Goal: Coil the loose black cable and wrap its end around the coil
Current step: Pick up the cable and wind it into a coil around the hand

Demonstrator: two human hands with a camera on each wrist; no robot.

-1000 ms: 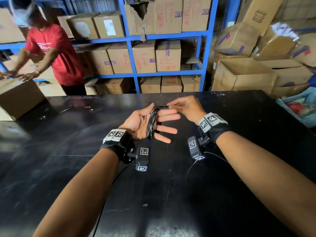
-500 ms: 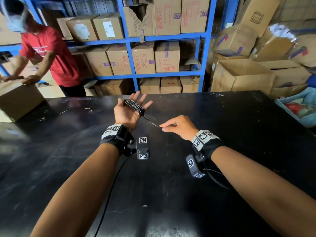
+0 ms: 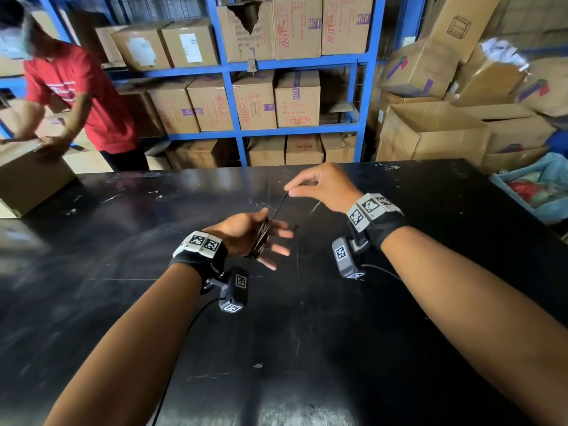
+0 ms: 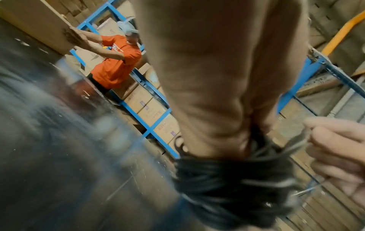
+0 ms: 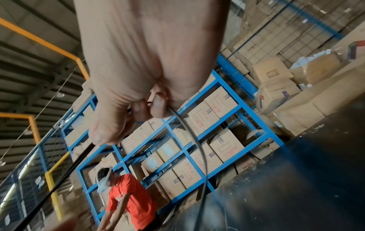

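The black cable [image 3: 261, 238] is wound in several loops round the straight, spread fingers of my left hand [image 3: 276, 241], just above the black table [image 3: 307, 348]. In the left wrist view the coil [image 4: 227, 179] bands those fingers. One taut strand [image 3: 278, 207] rises from the coil to my right hand [image 3: 289, 189], which pinches it between thumb and forefinger, up and to the right of the coil. In the right wrist view the cable [image 5: 197, 140] curves down from the pinching fingertips [image 5: 158, 106], and a second strand [image 5: 69, 168] runs down to the left.
A cardboard box [image 3: 27, 182] sits on the table's far left corner, handled by a person in a red shirt [image 3: 83, 96]. Blue shelving [image 3: 230, 103] full of cartons stands behind the table. Open cartons [image 3: 430, 133] and a blue bin [image 3: 534, 186] stand at the right.
My left hand has dropped and turned, its fingers now pointing right. My right hand has swung from the near side up and over the coil, carrying the strand with it.
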